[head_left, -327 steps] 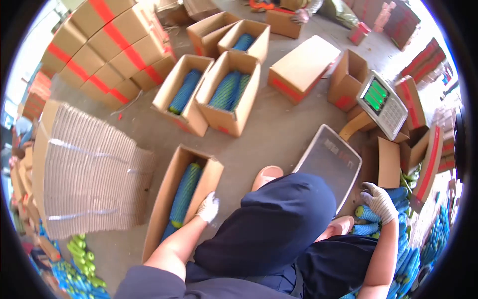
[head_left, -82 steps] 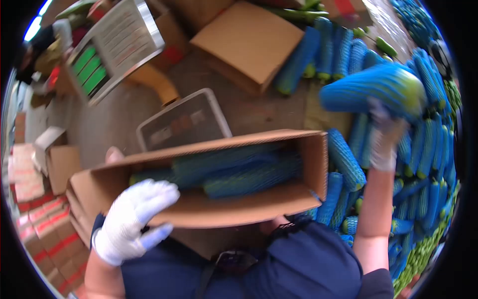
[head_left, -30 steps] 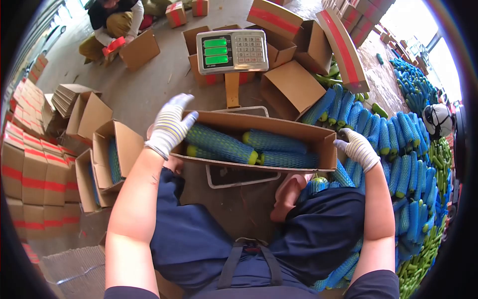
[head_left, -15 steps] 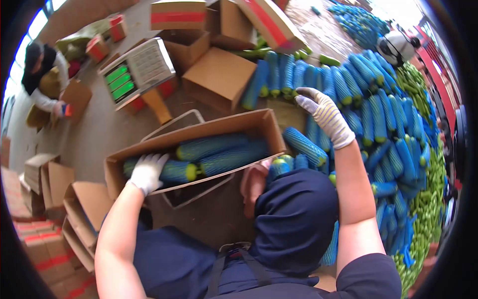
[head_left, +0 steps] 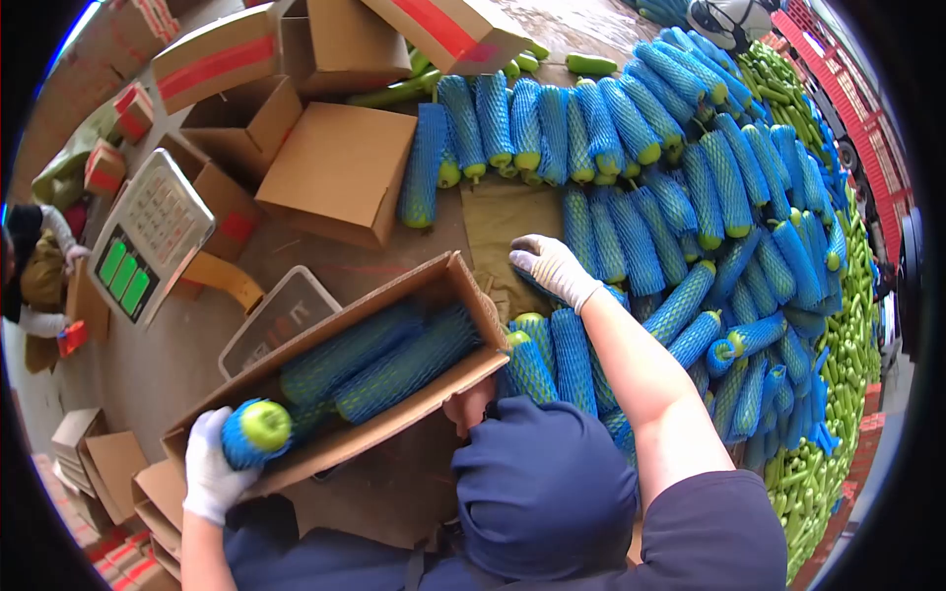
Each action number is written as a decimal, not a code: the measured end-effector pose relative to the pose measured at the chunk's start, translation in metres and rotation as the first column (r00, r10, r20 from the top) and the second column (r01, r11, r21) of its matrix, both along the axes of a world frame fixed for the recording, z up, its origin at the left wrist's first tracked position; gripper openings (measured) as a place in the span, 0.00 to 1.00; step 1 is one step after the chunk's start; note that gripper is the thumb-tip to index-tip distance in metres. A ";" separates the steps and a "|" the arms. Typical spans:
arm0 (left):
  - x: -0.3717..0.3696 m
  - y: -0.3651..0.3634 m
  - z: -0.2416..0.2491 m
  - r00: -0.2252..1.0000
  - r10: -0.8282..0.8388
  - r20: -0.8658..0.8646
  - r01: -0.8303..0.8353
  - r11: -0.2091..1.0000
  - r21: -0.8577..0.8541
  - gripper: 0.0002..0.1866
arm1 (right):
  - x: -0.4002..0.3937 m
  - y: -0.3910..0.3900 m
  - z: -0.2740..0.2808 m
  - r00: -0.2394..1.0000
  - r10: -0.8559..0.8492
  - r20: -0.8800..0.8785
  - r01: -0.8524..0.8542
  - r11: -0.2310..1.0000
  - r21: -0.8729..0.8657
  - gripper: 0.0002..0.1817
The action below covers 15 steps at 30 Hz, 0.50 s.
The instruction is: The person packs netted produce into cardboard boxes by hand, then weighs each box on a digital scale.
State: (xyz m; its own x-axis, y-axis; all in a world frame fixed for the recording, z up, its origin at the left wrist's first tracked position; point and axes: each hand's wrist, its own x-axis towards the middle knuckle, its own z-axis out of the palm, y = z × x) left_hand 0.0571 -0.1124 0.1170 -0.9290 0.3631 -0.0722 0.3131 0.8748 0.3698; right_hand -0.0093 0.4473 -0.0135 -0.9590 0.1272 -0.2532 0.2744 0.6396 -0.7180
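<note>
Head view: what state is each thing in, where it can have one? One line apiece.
Left hand: closed around a netted vegetable
Held vegetable: netted, green end bare
Right hand: over netted vegetables; grip unclear
Long box: open, partly filled
Display: lit green, reading illegible
Platform: partly hidden by the long box
Floor row: netted
Far-right heap: green, without nets

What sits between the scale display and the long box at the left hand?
The yellow post, then the dark platform, partly hidden by the long box, in the head view.
</note>
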 end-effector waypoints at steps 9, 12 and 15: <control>0.049 -0.114 0.082 0.896 0.023 0.444 -0.445 0.035 0.895 0.50 | -0.122 -0.045 -0.090 0.988 -0.149 0.028 0.152 0.955 -0.254 0.40; 0.024 -0.102 0.087 0.732 -0.195 0.653 -0.681 -0.244 0.691 0.40 | -0.201 -0.076 -0.147 0.938 -0.262 0.229 0.319 0.911 -0.263 0.51; 0.004 -0.083 0.083 0.594 -0.369 0.715 -0.797 -0.391 0.460 0.34 | -0.209 -0.121 -0.113 0.850 -0.450 0.274 0.494 0.861 -0.119 0.46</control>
State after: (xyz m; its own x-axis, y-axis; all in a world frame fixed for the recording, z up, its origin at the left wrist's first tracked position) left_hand 0.0612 -0.1953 0.1995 -0.8493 0.2615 -0.4586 -0.4702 -0.7697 0.4318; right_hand -0.2179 0.3261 -0.1268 -0.7060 0.4814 -0.5195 0.6804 0.2573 -0.6862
